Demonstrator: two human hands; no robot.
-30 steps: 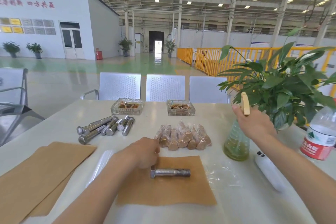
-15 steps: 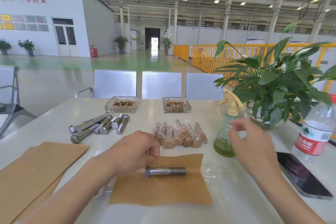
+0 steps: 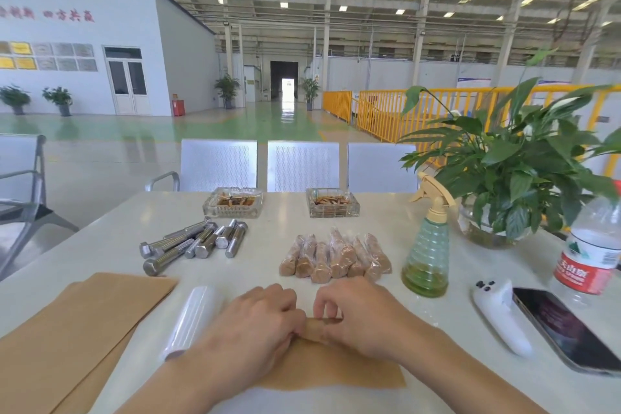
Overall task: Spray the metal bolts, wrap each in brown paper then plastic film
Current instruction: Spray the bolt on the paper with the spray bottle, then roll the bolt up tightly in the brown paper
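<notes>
Red Chinese characters run along the white wall [image 3: 77,54] far to my left, too blurred for me to read. The water bottle [image 3: 589,250] at my right carries a red label with white Chinese lettering, also not legible to me.

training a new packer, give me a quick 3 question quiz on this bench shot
1. True or false: both hands are on the brown paper sheet.
2. Which lies nearest the left hand? A) plastic film roll B) spray bottle C) water bottle
3. The wrapped bolts lie between the bare bolts and the ____.

Key: 1 true; 2 A; 3 spray bottle
</notes>
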